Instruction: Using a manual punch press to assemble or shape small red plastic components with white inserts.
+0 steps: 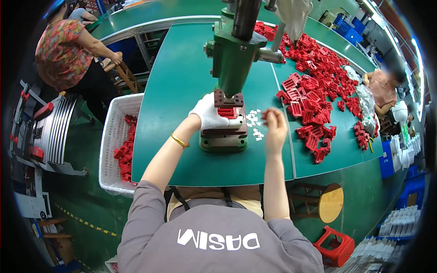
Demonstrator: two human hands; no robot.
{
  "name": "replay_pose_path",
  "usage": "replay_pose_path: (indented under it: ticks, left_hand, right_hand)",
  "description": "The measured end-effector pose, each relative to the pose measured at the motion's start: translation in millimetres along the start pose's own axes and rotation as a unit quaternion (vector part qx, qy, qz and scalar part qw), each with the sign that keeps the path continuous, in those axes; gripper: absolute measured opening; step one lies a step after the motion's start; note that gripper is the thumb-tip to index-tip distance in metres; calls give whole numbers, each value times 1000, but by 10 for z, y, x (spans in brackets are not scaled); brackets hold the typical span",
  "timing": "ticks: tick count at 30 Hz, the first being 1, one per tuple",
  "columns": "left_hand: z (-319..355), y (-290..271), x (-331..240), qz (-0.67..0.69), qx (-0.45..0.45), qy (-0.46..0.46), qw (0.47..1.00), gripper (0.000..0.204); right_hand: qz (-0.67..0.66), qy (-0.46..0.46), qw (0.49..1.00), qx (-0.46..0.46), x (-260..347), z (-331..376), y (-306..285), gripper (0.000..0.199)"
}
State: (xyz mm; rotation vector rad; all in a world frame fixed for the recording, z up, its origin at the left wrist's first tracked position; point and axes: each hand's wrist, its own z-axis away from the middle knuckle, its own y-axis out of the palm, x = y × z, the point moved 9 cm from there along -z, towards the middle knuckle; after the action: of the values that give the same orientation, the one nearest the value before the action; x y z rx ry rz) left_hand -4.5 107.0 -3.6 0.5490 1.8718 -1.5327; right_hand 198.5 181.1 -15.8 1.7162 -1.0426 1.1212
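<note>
A green hand press (234, 54) stands on the green table, with a brown metal fixture (224, 133) at its base. A red plastic part (226, 113) sits in the fixture beneath the press head. My left hand (208, 113), in a white glove, grips that part from its left, thumb stretched along the front. To the right of the press, my bare right hand (276, 129) is raised with its fingers curled together. Blur hides what its fingertips hold, if anything. Small white pieces (253, 119) lie scattered between the press and my right hand.
Red plastic parts (314, 86) form a large heap on the table's right side. At the left edge, a white basket (105, 150) holds more of them. A wooden stool (331, 203) and a red stool (334, 246) stand at the lower right. Other people are nearby.
</note>
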Motion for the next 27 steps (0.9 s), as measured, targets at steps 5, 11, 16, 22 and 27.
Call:
replay_pose_path:
  ticks: [5, 11, 16, 22, 27]
  left_hand:
    - [51, 82, 111, 191, -41, 6, 981, 56]
    - [66, 75, 207, 181, -75, 39, 980, 58]
    - [94, 52, 129, 304, -32, -31, 952, 66]
    - [697, -103, -14, 236, -181, -61, 953, 65]
    - [1064, -57, -238, 42, -213, -15, 976, 65]
  right_hand:
    - [13, 122, 992, 17, -534, 593, -199, 12]
    - [-37, 115, 989, 91, -600, 732, 102, 11]
    - [-53, 89, 986, 130, -473, 722, 436, 15]
    - [-68, 118, 982, 130, -371, 773, 523, 44]
    - [-132, 141, 970, 147, -438, 887, 647, 36]
